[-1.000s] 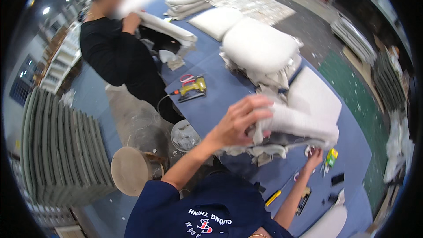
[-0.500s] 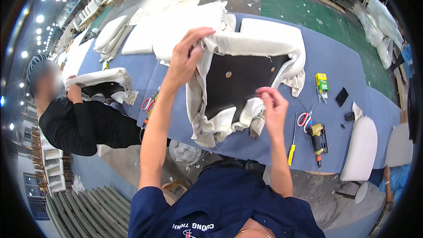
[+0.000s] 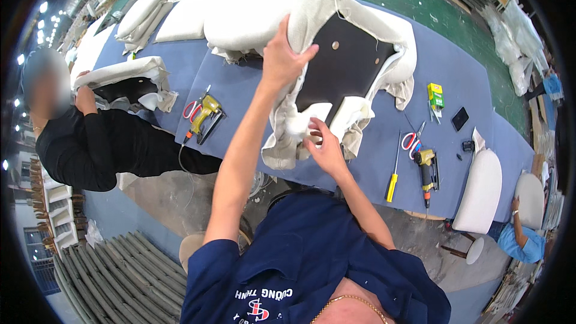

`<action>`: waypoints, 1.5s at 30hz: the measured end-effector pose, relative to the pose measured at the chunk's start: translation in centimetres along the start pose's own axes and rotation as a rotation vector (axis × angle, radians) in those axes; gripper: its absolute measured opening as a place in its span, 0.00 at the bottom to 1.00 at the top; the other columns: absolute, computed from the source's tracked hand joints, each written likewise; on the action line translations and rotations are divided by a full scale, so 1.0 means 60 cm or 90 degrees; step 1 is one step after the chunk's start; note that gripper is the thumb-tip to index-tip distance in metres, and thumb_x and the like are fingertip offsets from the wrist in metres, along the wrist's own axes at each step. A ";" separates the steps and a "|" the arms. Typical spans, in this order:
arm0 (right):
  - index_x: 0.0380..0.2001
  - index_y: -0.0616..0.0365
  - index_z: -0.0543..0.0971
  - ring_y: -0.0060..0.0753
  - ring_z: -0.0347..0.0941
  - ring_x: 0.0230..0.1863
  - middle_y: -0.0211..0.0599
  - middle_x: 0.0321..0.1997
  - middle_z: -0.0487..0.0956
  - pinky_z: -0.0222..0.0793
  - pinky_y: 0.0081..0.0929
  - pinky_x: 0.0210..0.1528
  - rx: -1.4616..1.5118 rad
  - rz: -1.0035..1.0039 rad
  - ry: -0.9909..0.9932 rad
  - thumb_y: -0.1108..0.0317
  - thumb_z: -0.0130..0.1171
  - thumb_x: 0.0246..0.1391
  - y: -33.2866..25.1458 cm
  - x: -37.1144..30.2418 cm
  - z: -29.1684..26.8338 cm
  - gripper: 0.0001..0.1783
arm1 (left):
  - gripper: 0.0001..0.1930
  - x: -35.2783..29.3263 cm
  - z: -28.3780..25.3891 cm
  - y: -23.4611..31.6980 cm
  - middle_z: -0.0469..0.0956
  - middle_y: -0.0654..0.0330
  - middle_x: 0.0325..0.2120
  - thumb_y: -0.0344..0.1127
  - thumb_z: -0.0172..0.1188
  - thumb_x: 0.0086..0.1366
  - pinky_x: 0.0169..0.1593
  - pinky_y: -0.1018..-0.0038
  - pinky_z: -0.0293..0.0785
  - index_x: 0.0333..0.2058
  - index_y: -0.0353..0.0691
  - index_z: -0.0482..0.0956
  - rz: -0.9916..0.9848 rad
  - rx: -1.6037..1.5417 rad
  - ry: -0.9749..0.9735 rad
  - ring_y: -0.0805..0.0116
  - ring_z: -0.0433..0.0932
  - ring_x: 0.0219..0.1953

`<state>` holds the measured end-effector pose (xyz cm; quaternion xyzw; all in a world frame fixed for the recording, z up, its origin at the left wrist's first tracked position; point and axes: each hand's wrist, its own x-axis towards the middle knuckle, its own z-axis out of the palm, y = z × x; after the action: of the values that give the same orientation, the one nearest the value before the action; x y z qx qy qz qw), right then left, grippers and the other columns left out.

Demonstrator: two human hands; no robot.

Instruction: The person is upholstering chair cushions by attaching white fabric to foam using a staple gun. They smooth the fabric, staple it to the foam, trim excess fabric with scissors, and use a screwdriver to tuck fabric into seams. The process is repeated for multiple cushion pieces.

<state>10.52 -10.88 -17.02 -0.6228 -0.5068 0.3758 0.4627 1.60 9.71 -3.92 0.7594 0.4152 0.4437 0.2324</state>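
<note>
A long blue table (image 3: 240, 84) fills the middle of the view. On it, near its front edge, lies a chair seat (image 3: 342, 66) turned underside up: a dark stiff board with cream fabric (image 3: 258, 15) bunched and folded round its padded edges.

The left hand (image 3: 282, 60) reaches up over the seat's left edge, fingers curled and pressed down on the fabric there. The right hand (image 3: 324, 147) sits at the seat's near corner, fingers pinching a loose flap of fabric.

The seat looks bulky but fairly light: the board should stay rigid, while the padding gives and the cloth is limp and apt to slip or wrinkle. The firm board edge through the fabric seems the surest hold, with the flaps taken close to the edge.

Left of the seat, a yellow staple gun (image 3: 207, 111) and red scissors (image 3: 192, 108) lie beside a second seat (image 3: 129, 75) that a person in black (image 3: 102, 144) handles. Right of the seat lie more scissors (image 3: 411, 141), a screwdriver (image 3: 393, 183), another gun (image 3: 427, 165), a small green box (image 3: 435, 95) and a phone (image 3: 459, 118).
</note>
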 end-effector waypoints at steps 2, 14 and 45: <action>0.63 0.66 0.70 0.43 0.82 0.51 0.53 0.54 0.81 0.76 0.35 0.54 -0.096 -0.003 -0.032 0.68 0.67 0.55 -0.025 0.006 0.002 0.33 | 0.49 -0.006 -0.005 0.005 0.81 0.38 0.50 0.48 0.77 0.51 0.58 0.59 0.75 0.66 0.29 0.64 0.023 0.017 0.032 0.44 0.82 0.54; 0.60 0.62 0.68 0.32 0.74 0.38 0.38 0.39 0.78 0.72 0.30 0.40 -0.085 -0.094 0.033 0.81 0.59 0.50 0.106 0.024 0.007 0.31 | 0.51 -0.046 0.006 0.098 0.77 0.43 0.46 0.44 0.73 0.54 0.45 0.50 0.80 0.72 0.43 0.54 -0.035 0.106 -0.040 0.39 0.82 0.40; 0.34 0.61 0.80 0.30 0.78 0.30 0.40 0.30 0.81 0.73 0.28 0.34 -0.176 -0.485 -0.219 0.76 0.71 0.42 -0.417 0.277 -0.078 0.14 | 0.61 -0.189 -0.108 0.061 0.59 0.48 0.63 0.54 0.74 0.57 0.55 0.60 0.76 0.74 0.39 0.36 0.005 -0.428 0.278 0.55 0.75 0.56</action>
<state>11.18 5.91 8.31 -0.3757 -0.8156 0.2050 0.3895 -5.42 -1.88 -3.52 0.5305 0.2838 0.7065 0.3726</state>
